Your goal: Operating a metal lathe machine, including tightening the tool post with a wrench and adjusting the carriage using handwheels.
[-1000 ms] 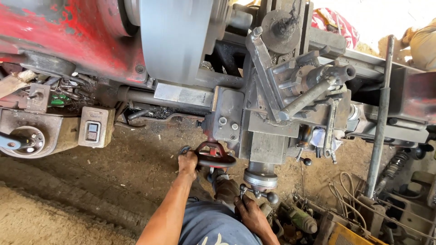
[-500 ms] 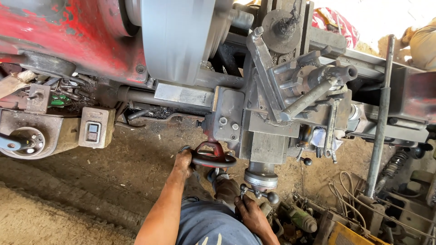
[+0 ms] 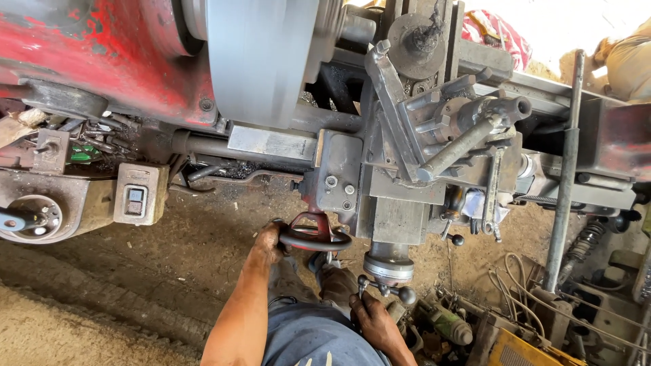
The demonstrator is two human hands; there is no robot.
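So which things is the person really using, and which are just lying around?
In use:
- left hand on the red handwheel
- right hand on the ball-ended crank handle

Lying about:
- spanner
- switch box
- coil spring
- loose cables

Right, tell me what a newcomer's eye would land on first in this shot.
First comes the big grey chuck at top centre, set against the red painted headstock on the upper left. Below it, the left hand grips the rim of a red-spoked handwheel on the grey carriage, while the right hand holds a small ball-ended crank handle lower down. Dirt floor spreads to the left.
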